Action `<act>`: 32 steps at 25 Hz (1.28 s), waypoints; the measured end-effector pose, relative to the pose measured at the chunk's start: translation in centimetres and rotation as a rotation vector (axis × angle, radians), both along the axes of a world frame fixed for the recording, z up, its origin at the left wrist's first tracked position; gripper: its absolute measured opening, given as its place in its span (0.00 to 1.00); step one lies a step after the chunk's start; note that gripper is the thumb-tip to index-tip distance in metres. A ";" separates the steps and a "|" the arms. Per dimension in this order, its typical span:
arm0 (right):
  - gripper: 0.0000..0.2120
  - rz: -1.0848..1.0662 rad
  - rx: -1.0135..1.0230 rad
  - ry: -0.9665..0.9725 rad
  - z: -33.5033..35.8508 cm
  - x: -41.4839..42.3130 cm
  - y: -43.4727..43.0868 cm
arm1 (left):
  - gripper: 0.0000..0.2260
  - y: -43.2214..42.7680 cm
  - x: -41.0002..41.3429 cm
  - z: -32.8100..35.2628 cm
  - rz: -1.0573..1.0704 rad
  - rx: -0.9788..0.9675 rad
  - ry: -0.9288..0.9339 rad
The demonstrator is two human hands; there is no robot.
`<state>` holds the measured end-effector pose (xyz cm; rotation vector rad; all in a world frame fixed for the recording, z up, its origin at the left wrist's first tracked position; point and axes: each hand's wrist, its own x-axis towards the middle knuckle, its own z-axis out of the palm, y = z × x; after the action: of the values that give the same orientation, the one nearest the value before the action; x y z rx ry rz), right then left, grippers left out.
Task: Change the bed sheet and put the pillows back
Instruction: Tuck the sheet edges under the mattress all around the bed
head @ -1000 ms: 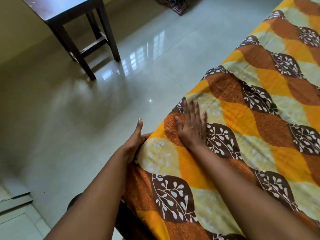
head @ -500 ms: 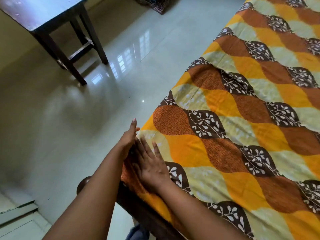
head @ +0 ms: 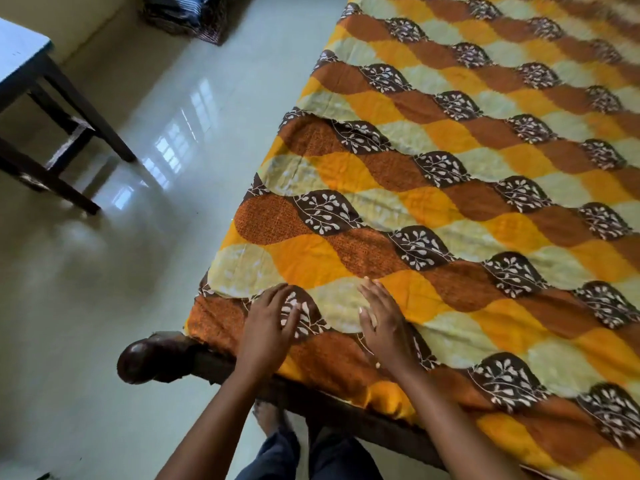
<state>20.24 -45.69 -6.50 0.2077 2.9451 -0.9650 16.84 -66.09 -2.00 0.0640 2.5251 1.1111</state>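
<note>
pressing my left hand [head: 268, 322] and right hand [head: 381, 322] flat, fingers uncurled and gripping nothing, on the bed sheet [head: 433, 216] corner, likely smoothing it.

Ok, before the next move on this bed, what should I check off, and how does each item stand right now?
1. Visible top of the bed covered by the bed sheet: ok.
2. The left hand and right hand lie flat on the sheet, holding nothing: ok.
3. Sheet smooth beside the hands: not ok, faint creases show.
4. Sheet edge tucked along the bed frame: cannot tell.
5. Any pillows on the visible part of the bed: not ok, none there.
</note>
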 end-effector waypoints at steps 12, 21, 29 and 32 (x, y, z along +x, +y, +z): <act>0.31 0.220 0.520 -0.138 -6.3 3.3 15.2 | 0.27 8.3 3.1 -9.8 -1.042 -0.492 0.533; 0.24 0.578 0.148 -0.048 -2.9 12.1 13.6 | 0.28 8.6 4.7 -5.1 -1.119 -0.472 0.385; 0.09 0.388 -0.017 -0.270 -0.4 14.6 12.4 | 0.06 8.9 6.9 -3.6 -1.118 -0.229 0.263; 0.09 0.387 -0.098 -0.424 0.2 14.6 12.1 | 0.08 9.4 7.1 -2.9 -0.956 -0.237 0.020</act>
<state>34.79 -33.62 -6.34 -0.1420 2.4219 -0.8746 23.97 -56.67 -4.88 1.0778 2.1522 0.4131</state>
